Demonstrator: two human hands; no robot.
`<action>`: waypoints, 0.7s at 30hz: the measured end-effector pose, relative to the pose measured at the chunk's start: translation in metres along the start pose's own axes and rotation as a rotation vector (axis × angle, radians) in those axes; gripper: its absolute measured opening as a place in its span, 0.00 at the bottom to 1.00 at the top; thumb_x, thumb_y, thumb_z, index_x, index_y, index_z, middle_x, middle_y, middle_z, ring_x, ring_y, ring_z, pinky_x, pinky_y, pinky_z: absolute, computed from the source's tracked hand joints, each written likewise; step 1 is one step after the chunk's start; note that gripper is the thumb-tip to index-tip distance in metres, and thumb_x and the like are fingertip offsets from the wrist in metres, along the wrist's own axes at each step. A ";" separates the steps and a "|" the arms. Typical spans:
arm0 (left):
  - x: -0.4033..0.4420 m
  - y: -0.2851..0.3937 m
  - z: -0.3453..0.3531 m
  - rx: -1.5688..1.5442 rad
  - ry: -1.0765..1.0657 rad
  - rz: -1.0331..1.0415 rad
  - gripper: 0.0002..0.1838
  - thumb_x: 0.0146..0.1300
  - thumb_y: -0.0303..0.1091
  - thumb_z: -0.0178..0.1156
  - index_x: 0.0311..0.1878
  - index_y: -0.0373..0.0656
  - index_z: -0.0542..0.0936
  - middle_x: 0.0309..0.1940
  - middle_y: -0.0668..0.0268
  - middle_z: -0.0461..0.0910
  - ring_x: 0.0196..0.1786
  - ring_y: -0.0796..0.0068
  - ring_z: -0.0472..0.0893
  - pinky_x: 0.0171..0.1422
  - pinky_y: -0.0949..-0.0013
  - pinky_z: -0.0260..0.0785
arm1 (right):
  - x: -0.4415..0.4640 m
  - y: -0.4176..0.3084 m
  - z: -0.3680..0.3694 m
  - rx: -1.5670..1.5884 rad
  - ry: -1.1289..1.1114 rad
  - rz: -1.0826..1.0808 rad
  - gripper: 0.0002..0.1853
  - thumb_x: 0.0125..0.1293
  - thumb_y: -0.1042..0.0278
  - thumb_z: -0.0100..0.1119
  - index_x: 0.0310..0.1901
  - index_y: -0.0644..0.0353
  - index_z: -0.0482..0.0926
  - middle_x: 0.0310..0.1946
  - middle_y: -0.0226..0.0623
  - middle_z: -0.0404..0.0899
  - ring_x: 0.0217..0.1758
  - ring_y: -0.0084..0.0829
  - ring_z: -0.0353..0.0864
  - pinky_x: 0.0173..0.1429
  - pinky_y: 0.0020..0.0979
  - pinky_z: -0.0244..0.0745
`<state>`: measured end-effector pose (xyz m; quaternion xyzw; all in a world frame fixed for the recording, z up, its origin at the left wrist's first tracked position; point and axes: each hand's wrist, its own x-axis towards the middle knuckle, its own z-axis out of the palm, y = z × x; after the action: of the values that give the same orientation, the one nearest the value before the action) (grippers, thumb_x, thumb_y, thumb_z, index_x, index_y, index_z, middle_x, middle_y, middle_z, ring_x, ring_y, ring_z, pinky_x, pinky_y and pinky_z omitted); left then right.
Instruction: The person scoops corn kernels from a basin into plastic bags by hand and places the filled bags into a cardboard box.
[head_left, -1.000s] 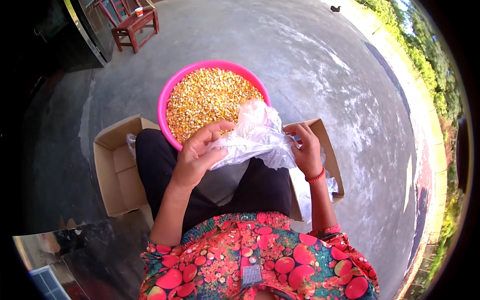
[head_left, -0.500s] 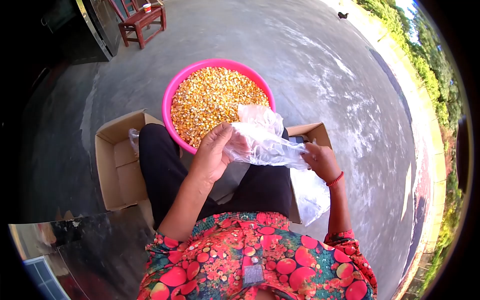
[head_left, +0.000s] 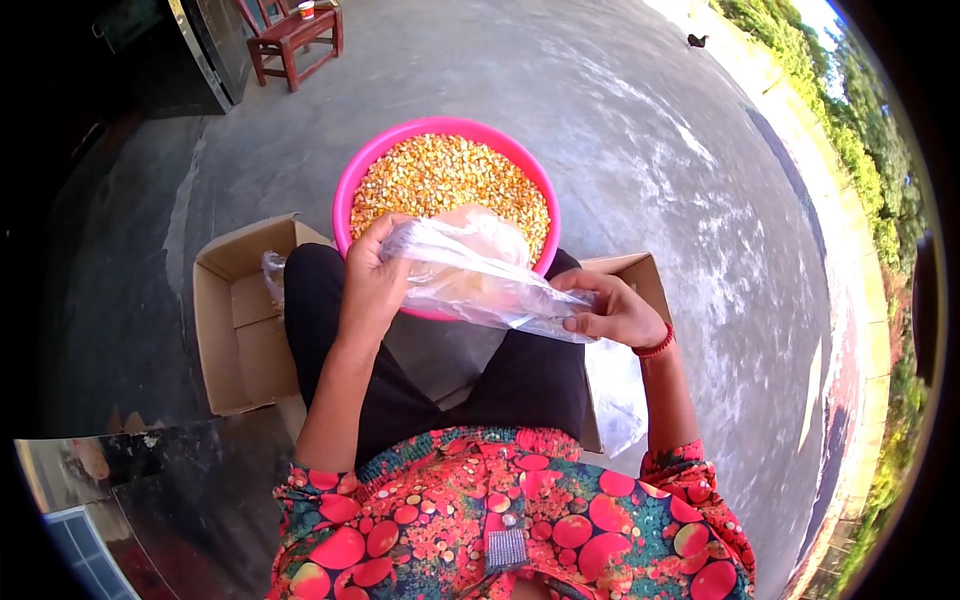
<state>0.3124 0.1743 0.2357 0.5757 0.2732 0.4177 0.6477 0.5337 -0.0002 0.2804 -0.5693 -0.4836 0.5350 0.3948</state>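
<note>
Above the grey floor (head_left: 650, 130) (red chair (head_left: 288, 36) beyond), left fingers (head_left: 376, 236) and right fingers (head_left: 592, 281) grip a clear plastic bag (head_left: 470, 283).

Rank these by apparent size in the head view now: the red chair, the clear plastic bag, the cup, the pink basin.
1. Pink basin
2. Clear plastic bag, though held nearer the camera
3. Red chair, far off and cut by the top edge
4. Cup

The grey floor (head_left: 710, 250) carries a pink basin (head_left: 445, 124) at upper centre, a cardboard box (head_left: 222, 340) left of centre, another box (head_left: 645, 274) right of centre, and a red chair (head_left: 287, 40) at upper left
</note>
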 end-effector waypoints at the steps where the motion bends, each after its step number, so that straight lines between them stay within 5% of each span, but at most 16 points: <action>1: 0.005 0.001 -0.002 -0.001 0.003 0.000 0.07 0.58 0.19 0.51 0.40 0.35 0.74 0.31 0.69 0.76 0.36 0.85 0.75 0.40 0.78 0.68 | 0.007 0.001 -0.001 -0.052 -0.099 0.028 0.16 0.62 0.69 0.58 0.50 0.63 0.72 0.34 0.24 0.73 0.34 0.12 0.69 0.37 0.18 0.67; 4: 0.021 0.004 -0.015 -0.225 0.106 -0.062 0.06 0.62 0.23 0.51 0.40 0.36 0.76 0.29 0.68 0.77 0.33 0.84 0.75 0.37 0.78 0.68 | 0.029 0.000 -0.011 -0.045 -0.103 -0.115 0.13 0.67 0.61 0.52 0.45 0.62 0.76 0.33 0.20 0.74 0.38 0.12 0.68 0.41 0.19 0.66; 5: 0.027 0.007 -0.029 -0.329 -0.033 -0.096 0.06 0.62 0.25 0.52 0.39 0.36 0.76 0.26 0.69 0.76 0.29 0.85 0.73 0.34 0.79 0.66 | 0.038 -0.002 -0.007 0.020 0.124 -0.136 0.13 0.69 0.60 0.47 0.42 0.61 0.76 0.33 0.22 0.76 0.36 0.14 0.71 0.41 0.21 0.68; 6: 0.031 0.011 -0.038 -0.433 -0.173 -0.128 0.06 0.62 0.27 0.52 0.39 0.37 0.77 0.24 0.69 0.76 0.26 0.86 0.72 0.30 0.80 0.64 | 0.052 -0.003 -0.014 0.428 0.119 -0.148 0.12 0.69 0.61 0.47 0.39 0.61 0.76 0.31 0.26 0.77 0.34 0.17 0.75 0.42 0.22 0.71; 7: 0.031 0.020 -0.042 -0.387 -0.235 -0.177 0.06 0.62 0.29 0.53 0.38 0.38 0.78 0.18 0.72 0.71 0.20 0.89 0.64 0.25 0.81 0.55 | 0.066 -0.009 -0.017 0.498 0.175 -0.190 0.12 0.69 0.62 0.47 0.38 0.61 0.76 0.31 0.28 0.77 0.34 0.19 0.76 0.42 0.23 0.72; 12: 0.037 0.016 -0.045 -0.244 -0.241 -0.140 0.08 0.63 0.34 0.55 0.32 0.41 0.78 0.14 0.78 0.63 0.18 0.90 0.57 0.24 0.81 0.46 | 0.136 -0.020 -0.025 0.719 0.353 -0.224 0.10 0.68 0.65 0.49 0.37 0.62 0.76 0.29 0.30 0.78 0.32 0.20 0.76 0.40 0.24 0.73; 16: 0.058 0.000 -0.054 -0.335 -0.069 -0.088 0.13 0.63 0.40 0.57 0.26 0.44 0.79 0.16 0.79 0.66 0.21 0.90 0.60 0.27 0.81 0.52 | 0.167 -0.033 -0.031 0.516 0.367 -0.289 0.09 0.63 0.66 0.53 0.36 0.64 0.75 0.28 0.30 0.77 0.31 0.23 0.76 0.38 0.26 0.73; 18: 0.070 -0.009 -0.050 -0.410 0.178 -0.073 0.13 0.64 0.41 0.55 0.27 0.45 0.79 0.21 0.77 0.73 0.26 0.90 0.67 0.31 0.81 0.58 | 0.175 -0.043 -0.027 -0.571 0.719 -0.632 0.09 0.60 0.69 0.56 0.39 0.65 0.75 0.28 0.34 0.76 0.31 0.26 0.76 0.38 0.27 0.72; 19: 0.077 -0.020 -0.053 -0.464 0.219 -0.123 0.14 0.64 0.43 0.55 0.28 0.44 0.79 0.28 0.72 0.77 0.35 0.85 0.73 0.38 0.78 0.67 | 0.171 -0.058 -0.015 -0.795 0.838 -0.842 0.10 0.58 0.74 0.56 0.42 0.64 0.75 0.28 0.37 0.75 0.31 0.31 0.76 0.39 0.29 0.72; 20: 0.080 -0.029 -0.055 -0.466 0.225 -0.122 0.14 0.64 0.43 0.55 0.28 0.44 0.79 0.28 0.72 0.77 0.35 0.85 0.73 0.38 0.78 0.67 | 0.168 -0.067 -0.002 -0.795 0.831 -0.843 0.10 0.58 0.74 0.56 0.42 0.64 0.75 0.28 0.37 0.75 0.31 0.31 0.76 0.39 0.29 0.72; 21: 0.082 -0.032 -0.052 -0.520 0.200 -0.177 0.14 0.64 0.44 0.55 0.30 0.44 0.79 0.30 0.71 0.77 0.37 0.82 0.75 0.41 0.75 0.69 | 0.166 -0.072 0.012 -0.575 0.568 -0.825 0.09 0.57 0.76 0.54 0.41 0.64 0.75 0.28 0.38 0.76 0.31 0.32 0.76 0.39 0.30 0.72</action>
<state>0.3175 0.2721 0.2052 0.3203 0.2689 0.4701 0.7772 0.5055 0.1762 0.3112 -0.5394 -0.6665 0.0103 0.5145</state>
